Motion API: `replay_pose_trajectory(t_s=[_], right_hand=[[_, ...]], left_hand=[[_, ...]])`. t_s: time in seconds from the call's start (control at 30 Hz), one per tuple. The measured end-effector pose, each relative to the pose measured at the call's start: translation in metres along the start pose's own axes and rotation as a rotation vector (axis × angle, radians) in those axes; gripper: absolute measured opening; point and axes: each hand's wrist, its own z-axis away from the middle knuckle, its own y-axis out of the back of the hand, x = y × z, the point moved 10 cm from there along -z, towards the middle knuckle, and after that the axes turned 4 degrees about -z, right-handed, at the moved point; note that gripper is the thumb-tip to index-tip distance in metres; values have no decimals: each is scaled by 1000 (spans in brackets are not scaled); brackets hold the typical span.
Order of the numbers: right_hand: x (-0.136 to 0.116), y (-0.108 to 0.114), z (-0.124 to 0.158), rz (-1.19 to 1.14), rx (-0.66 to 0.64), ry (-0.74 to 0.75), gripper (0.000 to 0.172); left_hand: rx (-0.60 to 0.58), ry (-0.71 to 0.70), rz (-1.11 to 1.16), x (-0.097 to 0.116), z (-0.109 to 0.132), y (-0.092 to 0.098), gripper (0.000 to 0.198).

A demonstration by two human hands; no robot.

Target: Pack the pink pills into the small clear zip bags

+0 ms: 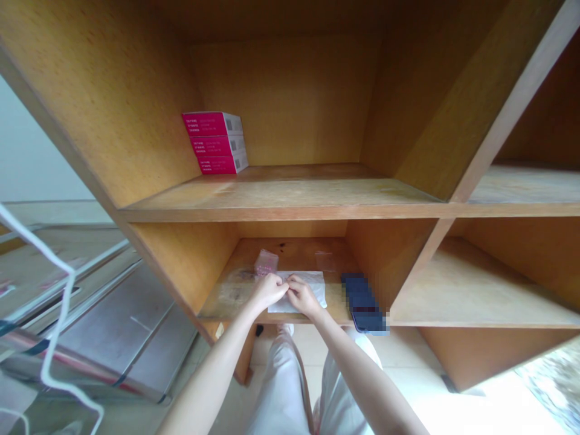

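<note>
My left hand (268, 290) and my right hand (302, 296) meet over a white sheet (312, 284) lying on the lower wooden shelf (235, 296). Both hands have their fingers pinched together where they touch, on something too small to make out. A small pink packet (266, 262) lies just behind my left hand. A clear plastic packet (324, 261) lies behind the sheet. A dark phone (365, 302) rests on the shelf to the right of my right hand.
Three pink boxes (216, 142) are stacked at the back left of the upper shelf (290, 193). Open wooden compartments (498, 290) lie to the right. A white cable (54, 302) hangs at the left. Grey panels (104, 326) lie on the floor at left.
</note>
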Motion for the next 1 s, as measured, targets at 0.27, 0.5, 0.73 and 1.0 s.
replay_pose_trajectory(t_s=[0.27,0.5,0.73,1.0], right_hand=[[-2,-2,0,3,-21,20,19],[-4,-4,-1,5,-42,42,12],[-1,-3,-2,33,-52,-26,16],[11,3,-1,37,11,-105,30]], left_hand=[[-43,-3,-1,6,-4,-5,27],[-81,-14,105,4,-7,-14,25],[9,28,557,-12,-10,-9,23],[221,271,1677,-75,-9,-14,29]])
